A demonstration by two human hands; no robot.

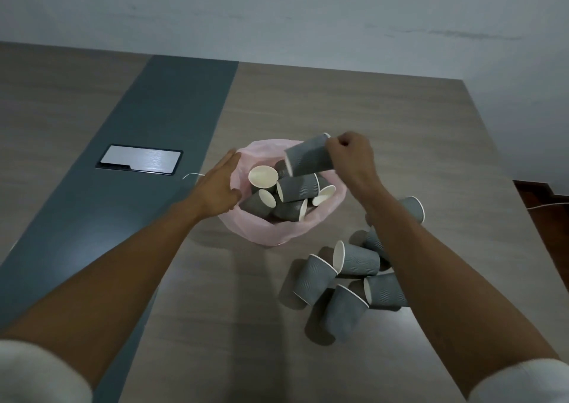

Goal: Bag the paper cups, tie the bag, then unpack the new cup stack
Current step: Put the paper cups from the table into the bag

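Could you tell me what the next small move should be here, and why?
Probably let go of the grey paper cup so it drops into the pink plastic bag. The right hand holds it directly over the bag's open mouth, the left hand steadies the rim, and several loose cups still lie on the table waiting to be bagged.

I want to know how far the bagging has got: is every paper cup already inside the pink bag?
No: several grey cups lie on the table outside the pink bag.
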